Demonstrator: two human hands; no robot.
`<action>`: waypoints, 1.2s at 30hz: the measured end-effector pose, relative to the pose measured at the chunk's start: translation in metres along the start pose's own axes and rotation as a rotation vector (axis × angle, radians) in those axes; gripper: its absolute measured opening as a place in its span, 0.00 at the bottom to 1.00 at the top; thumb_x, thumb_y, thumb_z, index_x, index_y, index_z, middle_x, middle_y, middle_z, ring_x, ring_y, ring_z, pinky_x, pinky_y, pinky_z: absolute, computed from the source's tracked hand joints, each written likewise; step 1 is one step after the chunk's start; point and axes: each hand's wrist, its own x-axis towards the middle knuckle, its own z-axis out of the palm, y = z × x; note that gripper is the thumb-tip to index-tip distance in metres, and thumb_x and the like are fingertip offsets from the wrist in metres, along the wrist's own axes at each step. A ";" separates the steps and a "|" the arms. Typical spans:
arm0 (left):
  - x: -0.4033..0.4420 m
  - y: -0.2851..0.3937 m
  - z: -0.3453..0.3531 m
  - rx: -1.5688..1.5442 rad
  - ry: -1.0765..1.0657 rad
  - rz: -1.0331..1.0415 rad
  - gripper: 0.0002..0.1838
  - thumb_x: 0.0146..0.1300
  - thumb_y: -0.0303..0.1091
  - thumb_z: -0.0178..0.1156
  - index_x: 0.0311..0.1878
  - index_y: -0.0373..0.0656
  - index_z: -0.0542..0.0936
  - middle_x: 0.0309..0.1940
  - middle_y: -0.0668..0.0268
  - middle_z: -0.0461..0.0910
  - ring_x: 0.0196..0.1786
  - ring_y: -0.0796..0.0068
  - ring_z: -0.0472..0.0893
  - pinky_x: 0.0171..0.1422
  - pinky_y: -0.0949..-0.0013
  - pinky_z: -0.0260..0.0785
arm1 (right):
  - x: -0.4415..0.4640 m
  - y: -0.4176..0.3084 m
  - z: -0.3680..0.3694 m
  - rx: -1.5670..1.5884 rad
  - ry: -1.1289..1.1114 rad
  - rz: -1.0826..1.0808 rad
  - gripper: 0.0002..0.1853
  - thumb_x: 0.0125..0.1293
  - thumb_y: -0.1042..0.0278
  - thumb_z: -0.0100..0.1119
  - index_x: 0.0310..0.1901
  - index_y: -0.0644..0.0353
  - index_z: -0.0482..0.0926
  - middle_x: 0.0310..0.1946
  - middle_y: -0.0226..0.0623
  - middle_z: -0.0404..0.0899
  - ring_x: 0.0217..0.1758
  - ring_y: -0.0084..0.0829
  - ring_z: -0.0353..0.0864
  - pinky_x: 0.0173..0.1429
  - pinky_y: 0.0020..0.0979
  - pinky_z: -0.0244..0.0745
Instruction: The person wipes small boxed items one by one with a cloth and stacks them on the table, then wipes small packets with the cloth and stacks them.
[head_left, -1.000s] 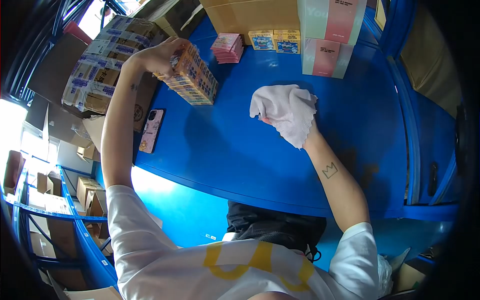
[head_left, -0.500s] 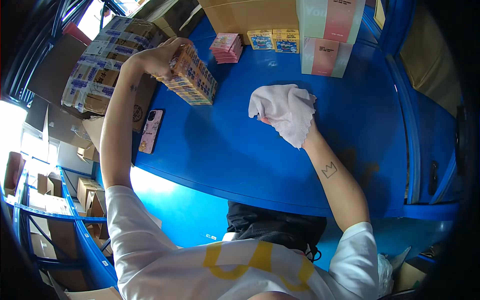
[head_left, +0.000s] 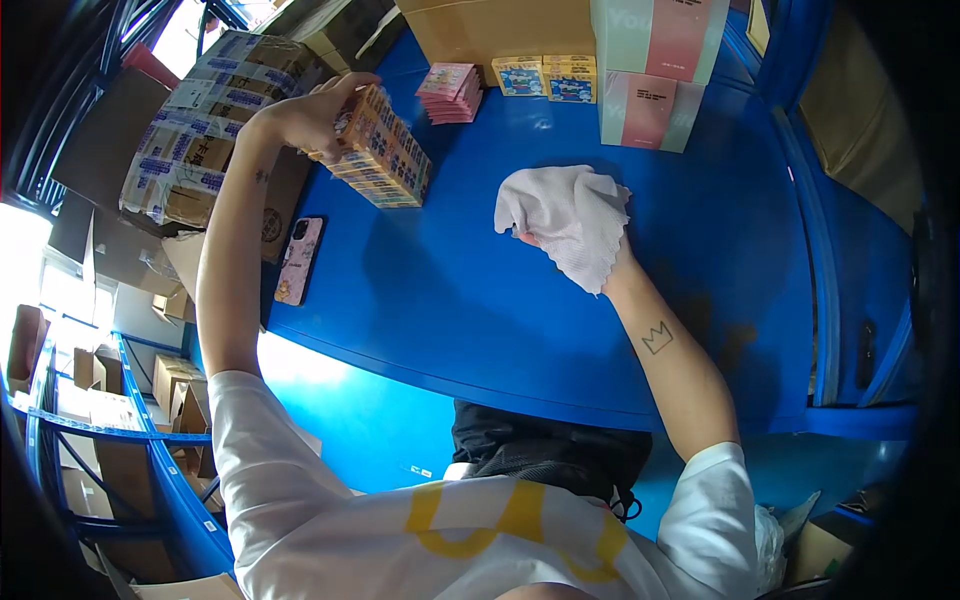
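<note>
My left hand [head_left: 312,118] is wrapped over the top of a tall stack of orange patterned boxes [head_left: 385,150], which stands on the blue table [head_left: 480,320]. A pale cloth [head_left: 568,215] covers most of my right hand [head_left: 620,268]; the fingers are mostly hidden beneath it, and the cloth is gathered over them above the table. A phone in a pink case [head_left: 299,262] lies near the table's left edge, below the orange stack.
Pink packets [head_left: 450,93] and small yellow boxes [head_left: 545,79] sit at the back, before a cardboard box [head_left: 500,30]. Pink and pale green boxes [head_left: 650,110] are stacked at the back right. A taped carton [head_left: 190,140] stands at the left.
The whole view has shifted very slightly. Both hands, the cloth and the orange stack keep the same places on the table.
</note>
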 end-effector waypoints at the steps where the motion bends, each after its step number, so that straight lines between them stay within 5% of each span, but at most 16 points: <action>1: -0.003 -0.007 -0.003 -0.020 0.054 0.074 0.58 0.33 0.24 0.67 0.75 0.53 0.54 0.69 0.55 0.66 0.69 0.39 0.65 0.65 0.38 0.68 | 0.002 0.003 -0.003 -0.120 -0.034 -0.054 0.34 0.63 0.56 0.68 0.68 0.48 0.64 0.67 0.40 0.65 0.69 0.46 0.67 0.66 0.49 0.71; 6: -0.011 0.050 -0.009 -0.049 0.450 0.557 0.51 0.45 0.28 0.66 0.75 0.51 0.56 0.65 0.53 0.71 0.67 0.40 0.69 0.67 0.39 0.66 | 0.001 0.004 -0.012 -0.492 -0.005 -0.207 0.38 0.56 0.57 0.75 0.67 0.50 0.66 0.64 0.36 0.69 0.67 0.40 0.70 0.70 0.40 0.68; 8: -0.010 0.102 0.003 -0.197 0.568 0.612 0.39 0.49 0.25 0.64 0.69 0.45 0.68 0.63 0.53 0.74 0.62 0.45 0.74 0.66 0.47 0.70 | -0.001 0.003 -0.008 -0.599 0.037 -0.226 0.37 0.57 0.58 0.74 0.67 0.51 0.67 0.64 0.36 0.70 0.66 0.39 0.71 0.69 0.38 0.69; 11: 0.028 0.154 0.042 -0.029 0.506 0.406 0.25 0.51 0.23 0.60 0.56 0.39 0.81 0.60 0.56 0.76 0.52 0.55 0.81 0.55 0.62 0.77 | -0.004 0.002 -0.001 -0.780 0.091 -0.258 0.36 0.57 0.61 0.74 0.66 0.53 0.68 0.63 0.36 0.72 0.64 0.39 0.73 0.68 0.36 0.70; 14: 0.115 0.150 0.104 0.211 0.709 0.442 0.21 0.53 0.27 0.61 0.54 0.40 0.80 0.58 0.55 0.77 0.47 0.52 0.82 0.49 0.61 0.78 | -0.007 -0.001 0.007 -0.966 0.162 -0.307 0.35 0.58 0.63 0.74 0.66 0.54 0.69 0.61 0.36 0.73 0.62 0.38 0.75 0.67 0.33 0.71; 18: 0.193 0.150 0.144 0.104 0.910 0.127 0.17 0.55 0.31 0.62 0.49 0.42 0.80 0.55 0.55 0.78 0.44 0.51 0.82 0.45 0.59 0.77 | -0.008 -0.004 0.014 -1.220 0.258 -0.382 0.33 0.58 0.65 0.73 0.65 0.56 0.71 0.60 0.36 0.75 0.60 0.37 0.77 0.65 0.30 0.72; 23: 0.218 0.149 0.156 -0.010 0.885 0.005 0.14 0.55 0.34 0.64 0.45 0.43 0.78 0.47 0.56 0.81 0.40 0.50 0.82 0.42 0.57 0.77 | -0.001 -0.007 0.006 -1.050 0.188 -0.377 0.28 0.56 0.67 0.74 0.59 0.57 0.76 0.55 0.36 0.78 0.56 0.36 0.79 0.64 0.30 0.73; 28: 0.184 0.142 0.151 -0.373 0.869 0.021 0.13 0.55 0.31 0.65 0.44 0.41 0.77 0.41 0.57 0.82 0.36 0.53 0.82 0.39 0.59 0.75 | 0.001 0.000 -0.007 -1.241 0.182 -0.668 0.22 0.57 0.65 0.72 0.54 0.57 0.80 0.47 0.31 0.83 0.50 0.30 0.82 0.58 0.28 0.75; 31: 0.126 0.147 0.156 -0.558 1.102 0.146 0.13 0.54 0.28 0.66 0.42 0.40 0.76 0.38 0.59 0.83 0.31 0.55 0.81 0.36 0.61 0.74 | -0.002 -0.006 -0.002 -1.368 0.175 -0.736 0.21 0.57 0.67 0.71 0.53 0.57 0.80 0.48 0.31 0.83 0.50 0.30 0.82 0.55 0.27 0.76; 33: 0.086 0.158 0.170 -0.486 1.268 0.410 0.13 0.53 0.25 0.65 0.42 0.40 0.74 0.41 0.59 0.83 0.32 0.59 0.80 0.38 0.65 0.74 | -0.003 -0.013 0.008 -1.498 0.150 -0.814 0.20 0.56 0.69 0.70 0.52 0.57 0.80 0.48 0.32 0.83 0.50 0.30 0.82 0.52 0.27 0.77; 35: 0.047 0.172 0.191 -0.302 1.132 0.508 0.14 0.54 0.25 0.64 0.43 0.42 0.73 0.42 0.60 0.83 0.35 0.60 0.81 0.42 0.65 0.74 | -0.009 -0.024 0.023 -1.396 0.069 -0.771 0.21 0.58 0.70 0.69 0.54 0.58 0.79 0.50 0.34 0.81 0.51 0.30 0.81 0.52 0.28 0.78; 36: 0.029 0.183 0.204 -0.414 0.936 0.505 0.14 0.57 0.35 0.65 0.43 0.42 0.74 0.51 0.54 0.79 0.47 0.57 0.80 0.52 0.57 0.74 | -0.014 -0.031 0.032 -1.293 0.007 -0.732 0.22 0.60 0.70 0.67 0.56 0.59 0.77 0.53 0.36 0.79 0.52 0.31 0.81 0.52 0.28 0.78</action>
